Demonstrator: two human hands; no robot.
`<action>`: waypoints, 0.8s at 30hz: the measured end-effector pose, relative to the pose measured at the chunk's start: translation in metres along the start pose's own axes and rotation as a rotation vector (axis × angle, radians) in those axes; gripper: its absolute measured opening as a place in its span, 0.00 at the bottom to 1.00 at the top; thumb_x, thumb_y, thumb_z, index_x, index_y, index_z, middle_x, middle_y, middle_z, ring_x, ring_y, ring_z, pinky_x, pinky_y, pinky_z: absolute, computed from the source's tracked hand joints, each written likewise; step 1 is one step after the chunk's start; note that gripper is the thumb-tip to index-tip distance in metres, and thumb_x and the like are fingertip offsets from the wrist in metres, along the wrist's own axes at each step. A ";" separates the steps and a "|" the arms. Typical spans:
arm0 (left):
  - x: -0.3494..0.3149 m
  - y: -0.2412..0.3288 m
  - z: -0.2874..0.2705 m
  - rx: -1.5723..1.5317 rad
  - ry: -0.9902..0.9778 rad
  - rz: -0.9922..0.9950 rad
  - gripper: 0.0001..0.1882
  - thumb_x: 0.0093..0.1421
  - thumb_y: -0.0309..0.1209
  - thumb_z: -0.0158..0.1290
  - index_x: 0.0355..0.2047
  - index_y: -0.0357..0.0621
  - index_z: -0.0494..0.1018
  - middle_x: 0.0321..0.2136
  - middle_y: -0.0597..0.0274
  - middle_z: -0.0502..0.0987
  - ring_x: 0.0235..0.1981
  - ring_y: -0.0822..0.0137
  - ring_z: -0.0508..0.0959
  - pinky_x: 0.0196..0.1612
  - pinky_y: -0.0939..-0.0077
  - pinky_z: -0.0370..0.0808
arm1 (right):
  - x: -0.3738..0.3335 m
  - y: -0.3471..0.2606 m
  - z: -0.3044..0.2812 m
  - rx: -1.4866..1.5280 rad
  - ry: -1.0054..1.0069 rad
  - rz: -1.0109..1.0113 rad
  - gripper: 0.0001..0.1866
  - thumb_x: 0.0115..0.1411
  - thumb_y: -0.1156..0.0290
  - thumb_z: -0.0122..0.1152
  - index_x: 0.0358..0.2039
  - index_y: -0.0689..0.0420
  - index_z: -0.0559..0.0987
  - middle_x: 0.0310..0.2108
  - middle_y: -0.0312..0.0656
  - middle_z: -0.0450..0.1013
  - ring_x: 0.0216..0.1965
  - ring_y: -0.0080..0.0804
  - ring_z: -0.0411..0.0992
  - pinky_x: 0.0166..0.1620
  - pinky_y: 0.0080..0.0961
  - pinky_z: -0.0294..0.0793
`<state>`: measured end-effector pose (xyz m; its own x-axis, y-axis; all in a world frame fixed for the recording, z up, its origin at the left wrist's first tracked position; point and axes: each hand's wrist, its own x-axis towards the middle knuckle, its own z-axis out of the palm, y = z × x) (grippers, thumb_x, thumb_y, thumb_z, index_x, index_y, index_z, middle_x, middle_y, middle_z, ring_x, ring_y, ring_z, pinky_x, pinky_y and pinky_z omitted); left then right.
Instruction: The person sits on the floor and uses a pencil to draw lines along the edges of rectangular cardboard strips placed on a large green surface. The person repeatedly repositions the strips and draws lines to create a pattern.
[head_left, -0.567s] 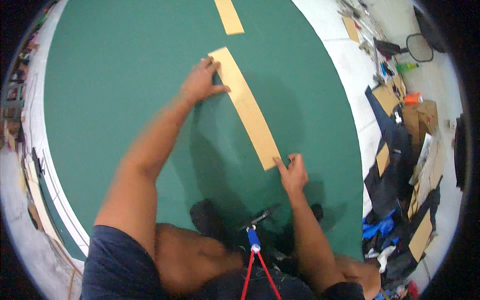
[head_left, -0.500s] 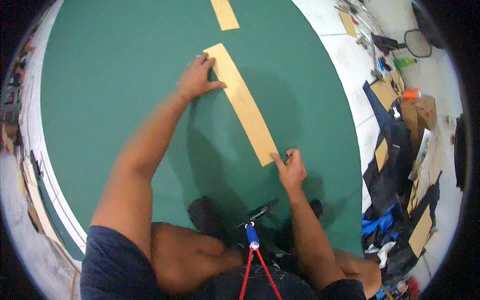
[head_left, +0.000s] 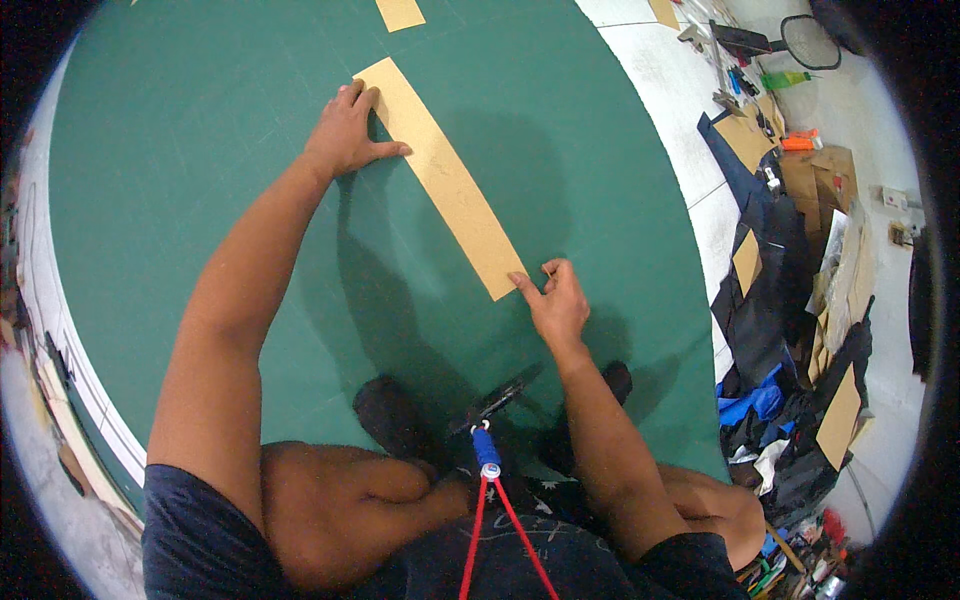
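Observation:
A long tan cardboard strip (head_left: 440, 170) lies slantwise on green cloth (head_left: 230, 110), its far end toward the left. At that far end, my left hand (head_left: 345, 130) rests along the strip's left edge, fingertips near the corner and the thumb stretched apart lower down. The thumb of my right hand (head_left: 557, 305) touches the strip's near right corner. The other fingers of that hand are curled, with a small thin thing at their tips that I cannot make out.
Beyond the strip lies another tan piece (head_left: 401, 13). Dark fabric scraps (head_left: 765, 310), cardboard pieces (head_left: 838, 418), an orange object (head_left: 801, 141) and a green bottle (head_left: 786, 79) crowd the right side. A red cord (head_left: 474, 540) hangs before me.
The whole view has shifted, so the cloth, strip and hands appear farther left and higher. Both hands keep their places at the strip's ends.

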<state>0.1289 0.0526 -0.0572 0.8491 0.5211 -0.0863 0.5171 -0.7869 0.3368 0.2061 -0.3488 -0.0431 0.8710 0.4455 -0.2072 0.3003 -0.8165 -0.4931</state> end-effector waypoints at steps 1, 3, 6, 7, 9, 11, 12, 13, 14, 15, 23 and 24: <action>0.000 -0.001 0.001 0.009 0.009 0.002 0.62 0.42 0.67 0.69 0.67 0.38 0.63 0.70 0.40 0.56 0.72 0.40 0.56 0.72 0.51 0.59 | 0.000 0.001 0.000 0.003 -0.003 -0.001 0.30 0.49 0.45 0.79 0.40 0.54 0.76 0.24 0.34 0.66 0.25 0.30 0.67 0.31 0.33 0.70; 0.000 0.000 0.002 0.018 0.012 0.003 0.62 0.41 0.67 0.69 0.67 0.38 0.63 0.70 0.40 0.56 0.72 0.40 0.56 0.72 0.50 0.59 | 0.000 0.002 0.000 0.009 -0.010 0.000 0.31 0.49 0.45 0.79 0.40 0.54 0.76 0.24 0.34 0.67 0.25 0.30 0.67 0.31 0.33 0.70; -0.001 -0.001 0.003 0.011 0.005 0.003 0.62 0.41 0.68 0.69 0.67 0.38 0.63 0.71 0.40 0.56 0.72 0.40 0.56 0.72 0.50 0.60 | -0.001 0.002 0.001 0.006 0.009 -0.017 0.31 0.49 0.45 0.79 0.40 0.54 0.76 0.24 0.34 0.67 0.26 0.30 0.67 0.31 0.33 0.70; 0.000 -0.002 0.004 0.003 0.007 0.007 0.62 0.41 0.68 0.69 0.67 0.38 0.62 0.70 0.40 0.56 0.72 0.40 0.56 0.71 0.50 0.60 | -0.001 0.002 0.000 -0.006 -0.010 0.005 0.31 0.48 0.45 0.79 0.41 0.54 0.76 0.26 0.35 0.69 0.27 0.32 0.69 0.33 0.35 0.71; -0.002 -0.005 0.006 -0.012 0.016 0.011 0.63 0.41 0.68 0.69 0.67 0.38 0.62 0.70 0.41 0.56 0.72 0.40 0.56 0.71 0.50 0.60 | 0.000 0.001 -0.001 -0.027 -0.050 0.049 0.32 0.48 0.45 0.79 0.42 0.54 0.76 0.30 0.39 0.74 0.30 0.37 0.73 0.36 0.38 0.73; -0.001 -0.005 0.006 -0.030 0.037 0.014 0.63 0.41 0.68 0.69 0.68 0.39 0.62 0.70 0.40 0.57 0.71 0.40 0.56 0.71 0.50 0.60 | 0.001 0.001 0.002 -0.022 -0.004 0.000 0.32 0.48 0.44 0.79 0.41 0.54 0.76 0.26 0.36 0.70 0.27 0.32 0.70 0.33 0.36 0.71; -0.001 -0.003 0.005 -0.012 0.027 0.012 0.63 0.41 0.69 0.68 0.68 0.40 0.62 0.70 0.40 0.56 0.71 0.40 0.56 0.71 0.50 0.60 | 0.001 0.002 0.002 -0.020 0.020 -0.024 0.32 0.47 0.44 0.80 0.41 0.54 0.76 0.25 0.34 0.68 0.26 0.30 0.68 0.32 0.34 0.70; -0.001 -0.001 0.004 0.007 0.018 0.010 0.63 0.41 0.69 0.68 0.69 0.41 0.62 0.70 0.40 0.56 0.71 0.41 0.56 0.71 0.50 0.60 | 0.001 0.003 0.003 -0.024 0.016 -0.014 0.32 0.47 0.44 0.80 0.41 0.54 0.76 0.25 0.34 0.68 0.26 0.30 0.68 0.32 0.34 0.70; -0.002 0.001 0.001 0.030 0.010 0.005 0.64 0.41 0.70 0.67 0.69 0.41 0.61 0.70 0.39 0.56 0.71 0.41 0.56 0.71 0.50 0.60 | 0.000 0.002 0.004 -0.024 0.009 -0.006 0.32 0.47 0.44 0.80 0.41 0.54 0.76 0.25 0.34 0.68 0.26 0.31 0.68 0.32 0.34 0.70; -0.001 0.010 -0.008 0.064 -0.075 -0.002 0.64 0.41 0.71 0.66 0.69 0.42 0.61 0.70 0.39 0.56 0.71 0.41 0.56 0.71 0.48 0.60 | 0.002 0.003 0.002 -0.029 0.009 0.002 0.32 0.47 0.44 0.80 0.42 0.54 0.76 0.25 0.35 0.68 0.26 0.31 0.68 0.32 0.34 0.70; 0.021 0.046 -0.021 0.291 -0.242 -0.034 0.65 0.41 0.71 0.65 0.69 0.40 0.60 0.70 0.36 0.57 0.72 0.41 0.56 0.71 0.40 0.52 | 0.004 -0.001 -0.002 -0.077 -0.070 0.037 0.31 0.50 0.43 0.77 0.41 0.54 0.77 0.36 0.41 0.77 0.33 0.40 0.75 0.38 0.39 0.75; 0.024 0.054 -0.022 0.304 -0.264 -0.055 0.66 0.39 0.71 0.66 0.69 0.39 0.60 0.70 0.35 0.56 0.72 0.41 0.57 0.71 0.40 0.52 | 0.002 0.000 -0.001 -0.055 -0.069 0.037 0.31 0.50 0.43 0.76 0.41 0.54 0.76 0.36 0.41 0.77 0.33 0.40 0.75 0.38 0.39 0.75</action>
<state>0.1747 0.0294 -0.0208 0.7972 0.4939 -0.3472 0.5375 -0.8425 0.0357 0.2085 -0.3483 -0.0428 0.8537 0.4372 -0.2830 0.2911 -0.8511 -0.4369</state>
